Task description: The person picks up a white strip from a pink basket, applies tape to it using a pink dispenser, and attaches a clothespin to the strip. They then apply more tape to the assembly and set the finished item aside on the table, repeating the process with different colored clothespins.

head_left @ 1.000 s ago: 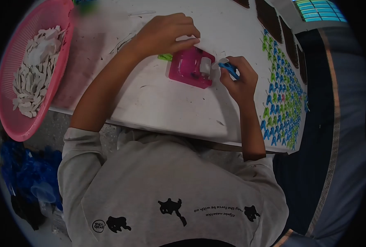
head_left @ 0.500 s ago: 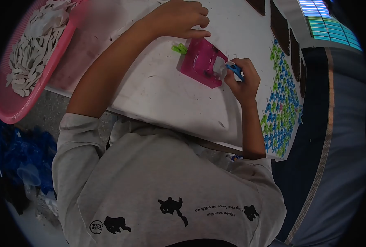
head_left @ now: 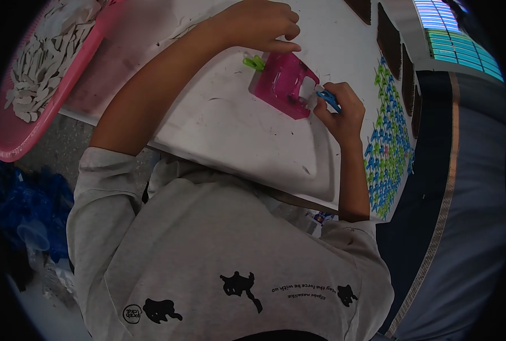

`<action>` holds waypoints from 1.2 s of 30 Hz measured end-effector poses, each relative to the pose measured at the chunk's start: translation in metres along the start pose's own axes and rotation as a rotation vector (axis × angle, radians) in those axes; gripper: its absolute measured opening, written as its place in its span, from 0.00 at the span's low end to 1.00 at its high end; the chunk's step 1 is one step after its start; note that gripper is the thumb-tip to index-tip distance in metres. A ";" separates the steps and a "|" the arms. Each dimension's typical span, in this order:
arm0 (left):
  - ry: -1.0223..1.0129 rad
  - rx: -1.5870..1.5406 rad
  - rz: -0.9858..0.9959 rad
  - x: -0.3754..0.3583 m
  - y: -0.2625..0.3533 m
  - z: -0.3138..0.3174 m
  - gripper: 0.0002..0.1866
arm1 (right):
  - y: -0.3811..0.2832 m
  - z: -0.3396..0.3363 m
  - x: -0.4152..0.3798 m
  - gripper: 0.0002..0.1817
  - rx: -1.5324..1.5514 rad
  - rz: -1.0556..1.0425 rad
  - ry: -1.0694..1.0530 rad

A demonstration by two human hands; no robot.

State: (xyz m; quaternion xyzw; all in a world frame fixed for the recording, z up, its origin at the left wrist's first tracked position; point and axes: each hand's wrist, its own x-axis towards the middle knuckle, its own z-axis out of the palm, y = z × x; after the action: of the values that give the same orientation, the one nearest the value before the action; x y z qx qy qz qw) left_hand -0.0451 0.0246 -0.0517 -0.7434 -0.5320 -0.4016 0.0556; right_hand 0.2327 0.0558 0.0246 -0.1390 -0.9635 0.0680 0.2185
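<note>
A shallow pink plastic tray (head_left: 284,90) lies tilted on the white table. At its upper rim rests the thumb of my left hand (head_left: 262,25); the other fingers are loosely curled, with a gap to the thumb and nothing between them. My right hand (head_left: 345,111) pinches a small blue clip (head_left: 329,99) between thumb and fingers at the tray's right side. A whitish translucent piece (head_left: 308,88) shows at the clip's tip, over the tray. Beside the tray's left corner sits a bright green clip (head_left: 254,62).
Many blue and green clips (head_left: 388,148) stand in rows along the table's right edge, near dark brown panels (head_left: 389,40). A pink basket (head_left: 73,85) at upper left holds pale flat strips (head_left: 39,74). Blue plastic bags (head_left: 28,204) lie on the floor at left.
The view has shifted slightly. My right hand still pinches the blue clip by the tray, its clip tip slightly farther from the tray's middle. My left hand stays at the upper rim.
</note>
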 end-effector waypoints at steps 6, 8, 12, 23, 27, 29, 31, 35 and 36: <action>-0.007 0.001 -0.027 0.001 -0.002 0.002 0.12 | 0.001 -0.001 0.002 0.16 -0.034 -0.016 -0.082; -0.010 0.002 -0.035 -0.001 -0.002 0.002 0.12 | 0.003 -0.002 0.003 0.16 -0.034 -0.024 -0.102; -0.017 0.002 -0.047 -0.002 -0.001 0.003 0.12 | 0.004 -0.005 0.005 0.17 -0.014 0.000 -0.161; -0.048 0.004 -0.067 0.000 -0.002 0.003 0.12 | 0.008 -0.006 0.005 0.16 -0.017 0.019 -0.228; -0.061 0.003 -0.071 0.001 -0.004 0.006 0.12 | 0.008 -0.007 0.005 0.15 -0.016 -0.001 -0.234; -0.070 -0.002 -0.073 0.001 -0.006 0.007 0.13 | 0.008 -0.009 0.003 0.15 -0.022 0.001 -0.243; -0.079 -0.005 -0.078 0.002 -0.009 0.010 0.13 | 0.010 -0.012 0.003 0.14 -0.037 -0.007 -0.276; -0.093 -0.004 -0.086 0.003 -0.012 0.012 0.13 | 0.011 -0.015 0.001 0.14 -0.038 0.026 -0.303; -0.096 -0.004 -0.088 0.003 -0.013 0.012 0.13 | 0.011 -0.016 0.000 0.14 -0.056 0.027 -0.320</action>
State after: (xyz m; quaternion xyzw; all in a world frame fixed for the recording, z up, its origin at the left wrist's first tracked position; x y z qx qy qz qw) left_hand -0.0485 0.0385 -0.0625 -0.7377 -0.5655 -0.3687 0.0108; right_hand 0.2418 0.0672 0.0369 -0.1454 -0.9855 0.0652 0.0575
